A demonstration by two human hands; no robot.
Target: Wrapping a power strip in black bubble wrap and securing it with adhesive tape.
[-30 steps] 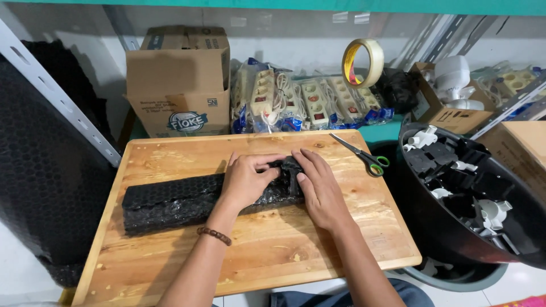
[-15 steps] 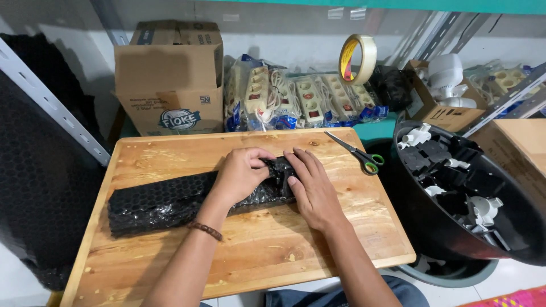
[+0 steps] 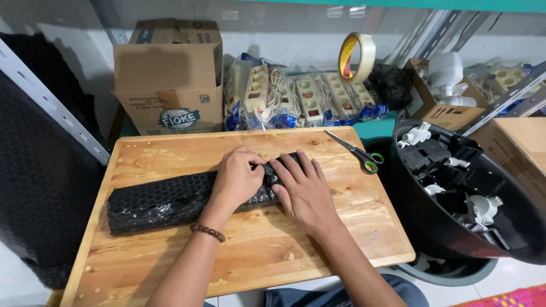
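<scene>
A long bundle wrapped in black bubble wrap [image 3: 170, 199] is laid across the middle of the wooden surface [image 3: 318, 250], running from about 8 o'clock up toward 2 o'clock. The left hand [image 3: 238, 179] is pressed down on the bundle's right-hand part, with its fingers [image 3: 253, 165] curled together over the wrap at the end. The right hand [image 3: 304, 190] is laid flat just beside it at 3 o'clock, fingers [image 3: 290, 170] spread slightly apart and pushed against the same end, so the wrap is pinned rather than gripped by that one. A beaded bracelet [image 3: 207, 232] is worn on the left wrist.

Green-handled scissors [image 3: 355, 152] are left on the surface at 2 o'clock from the hands, well apart from the bundle. Behind the surface at 12 o'clock, a heap of bagged power strips [image 3: 296, 99] is stacked, with an open cardboard box [image 3: 168, 79] next to them at 11 o'clock. A roll of clear packing tape [image 3: 357, 57] is hung up above the strips at 1 o'clock. At 3 o'clock a big black tub [image 3: 432, 227] is filled with black and white plastic parts [image 3: 449, 165]; a smaller cardboard box [image 3: 449, 113] is seen beyond it. A black sheet of bubble wrap [image 3: 34, 187] is draped at 9 o'clock, left of the surface
</scene>
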